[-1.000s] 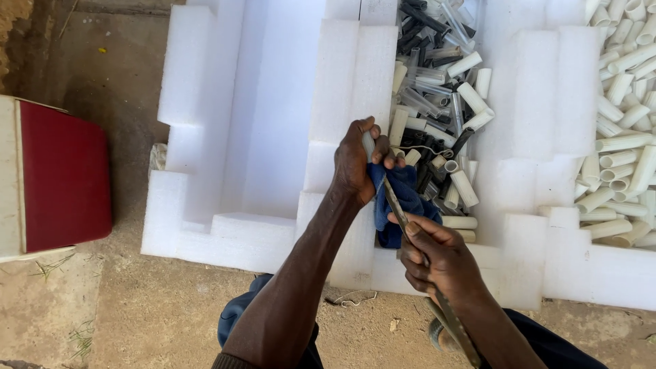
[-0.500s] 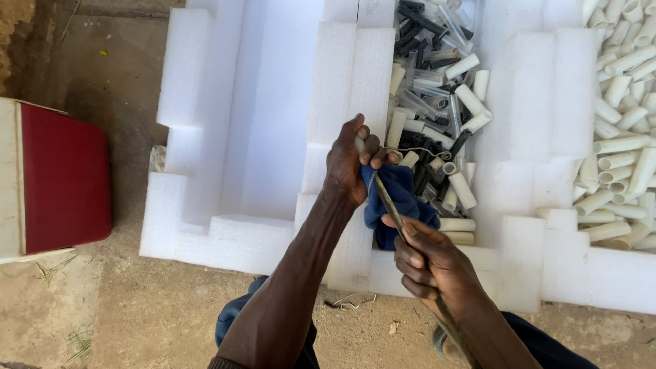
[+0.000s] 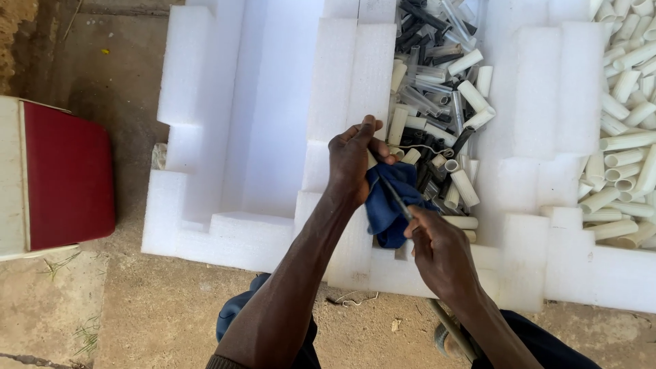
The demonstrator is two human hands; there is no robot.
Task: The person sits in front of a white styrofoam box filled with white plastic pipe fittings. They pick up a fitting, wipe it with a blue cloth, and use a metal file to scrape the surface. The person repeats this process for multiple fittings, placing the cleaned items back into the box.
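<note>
The blue cloth lies over the edge of the white foam tray, between the two hands. The left hand is clenched on the cloth's upper part. The right hand, just below the cloth, grips a thin metal rod that crosses it. Behind the cloth, a tray compartment holds white and black tubes. Left of the tray stands a red box on the ground.

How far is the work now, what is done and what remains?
Done: many white tubes lie in the right foam tray. In hand: the left hand holds a blue cloth; the right hand grips a thin rod. Left: mixed black and white tubes.
</note>
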